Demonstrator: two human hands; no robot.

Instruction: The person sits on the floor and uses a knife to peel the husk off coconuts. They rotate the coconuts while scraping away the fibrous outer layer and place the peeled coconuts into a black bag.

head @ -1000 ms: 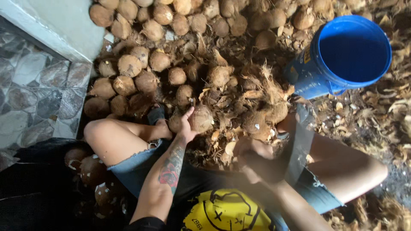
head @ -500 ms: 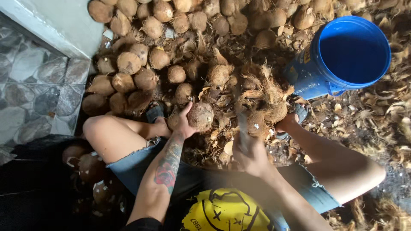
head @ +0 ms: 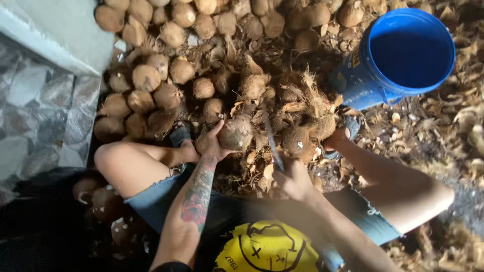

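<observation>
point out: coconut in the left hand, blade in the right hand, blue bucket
coconut (head: 235,134), head view, husk top.
blade (head: 270,137), head view, mid-length.
blue bucket (head: 359,83), head view, outer wall.

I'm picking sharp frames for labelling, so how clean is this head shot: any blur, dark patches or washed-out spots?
Head view: the right hand and the long blade it grips are smeared by motion; the left hand on the husked coconut is sharper. The lower left corner sinks into deep shadow. The blue bucket and the coconut pile are evenly lit, without glare.

Coconut heap (head: 166,75) lies far left, bucket (head: 398,55) far right, husk litter (head: 297,100) between, perhaps touching both.
</observation>
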